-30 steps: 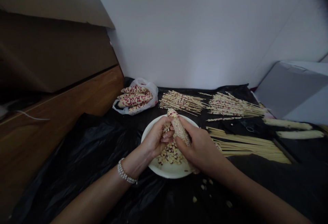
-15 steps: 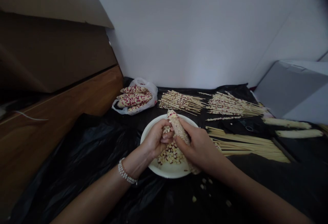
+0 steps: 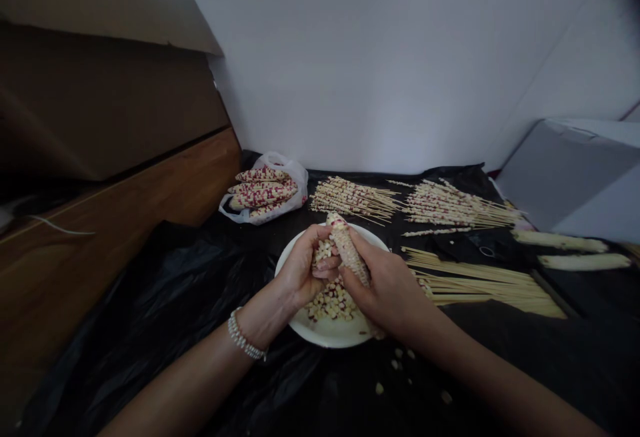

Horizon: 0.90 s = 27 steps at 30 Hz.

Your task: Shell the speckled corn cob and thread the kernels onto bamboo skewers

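A mostly stripped corn cob (image 3: 351,253) slants over a white bowl (image 3: 327,340), with some kernels left near its upper tip. My right hand (image 3: 385,280) is wrapped round the cob from the right. My left hand (image 3: 303,267), with a beaded bracelet at the wrist, is curled round loose corn kernels (image 3: 323,250), its thumb at the cob's upper end. More loose kernels (image 3: 334,302), cream and dark red, lie in the bowl beneath both hands.
Behind the bowl are a plastic bag (image 3: 299,177) of corn cobs and two piles of kernel-threaded skewers (image 3: 355,197) (image 3: 440,205). Bare skewers (image 3: 490,287) and two stripped cobs (image 3: 585,261) lie right. Several kernels dot the black sheet (image 3: 320,397). Boxes stand on both sides.
My left thumb has moved up toward the cob's upper tip, and the kernels in my left palm show more. My right hand keeps its hold on the cob.
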{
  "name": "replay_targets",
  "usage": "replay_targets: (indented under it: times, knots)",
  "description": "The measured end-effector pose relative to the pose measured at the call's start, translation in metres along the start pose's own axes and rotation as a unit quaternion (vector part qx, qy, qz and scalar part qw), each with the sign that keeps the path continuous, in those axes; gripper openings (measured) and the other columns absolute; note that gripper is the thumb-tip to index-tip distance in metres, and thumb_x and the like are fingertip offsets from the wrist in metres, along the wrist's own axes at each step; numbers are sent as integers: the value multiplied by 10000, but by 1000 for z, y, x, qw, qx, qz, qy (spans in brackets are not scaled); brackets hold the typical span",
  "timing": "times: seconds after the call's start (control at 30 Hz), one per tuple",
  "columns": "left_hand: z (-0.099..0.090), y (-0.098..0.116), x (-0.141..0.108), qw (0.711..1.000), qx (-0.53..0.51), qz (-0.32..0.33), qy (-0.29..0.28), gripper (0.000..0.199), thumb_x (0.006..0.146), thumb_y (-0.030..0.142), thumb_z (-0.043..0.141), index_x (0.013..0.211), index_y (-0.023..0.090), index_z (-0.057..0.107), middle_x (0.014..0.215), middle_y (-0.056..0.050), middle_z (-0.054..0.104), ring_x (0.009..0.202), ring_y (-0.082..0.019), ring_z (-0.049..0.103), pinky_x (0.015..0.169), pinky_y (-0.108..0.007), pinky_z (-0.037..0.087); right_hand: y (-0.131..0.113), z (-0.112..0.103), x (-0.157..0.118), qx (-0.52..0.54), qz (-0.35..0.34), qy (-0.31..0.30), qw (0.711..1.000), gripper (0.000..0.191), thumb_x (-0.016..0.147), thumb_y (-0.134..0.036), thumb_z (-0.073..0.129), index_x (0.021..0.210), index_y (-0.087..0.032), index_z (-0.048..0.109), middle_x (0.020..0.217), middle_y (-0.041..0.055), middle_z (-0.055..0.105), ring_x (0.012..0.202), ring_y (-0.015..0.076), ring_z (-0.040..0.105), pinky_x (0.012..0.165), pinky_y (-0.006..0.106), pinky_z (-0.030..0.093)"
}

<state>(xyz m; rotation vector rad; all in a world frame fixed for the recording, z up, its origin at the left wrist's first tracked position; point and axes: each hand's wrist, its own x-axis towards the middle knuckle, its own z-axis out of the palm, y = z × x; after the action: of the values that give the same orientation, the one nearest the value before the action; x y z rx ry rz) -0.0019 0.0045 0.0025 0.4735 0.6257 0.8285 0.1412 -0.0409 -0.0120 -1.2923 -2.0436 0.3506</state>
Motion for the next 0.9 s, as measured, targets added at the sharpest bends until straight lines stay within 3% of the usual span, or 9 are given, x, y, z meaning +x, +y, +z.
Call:
replay_targets:
  times: [0.23,0.47,0.73,0.9]
  knots:
    - [-7,1,3,1000,0,13,4,102,739,182,468,643,147,468,492,54,364,348,-22,253,307,-116,169,2,3,-2,-35,-20,-12,999,636,835,-294,427,1427,-128,263,1231,158,576,1087,277,567,873,440,481]
    - [-5,-1,3,1000,2,11,19,82,688,157,462,611,136,482,471,47,371,334,-21,264,291,-106,183,-2,0,-3,15,8,-28,999,636,833,-261,443,1435,-170,259,1223,128,587,1062,253,580,897,430,464]
    - [-8,-5,5,999,24,31,32,128,690,175,467,568,137,463,482,44,398,328,-10,258,289,-102,173,-3,-4,1,80,5,-27,996,554,820,-240,471,1365,-179,389,1244,101,583,1117,227,556,968,391,424]
    - [-8,-4,5,998,37,27,30,148,695,185,467,553,141,456,456,54,362,326,-11,236,297,-105,167,1,-4,2,109,-13,-18,994,564,825,-253,474,1378,-203,380,1277,77,567,1152,209,537,994,389,409]
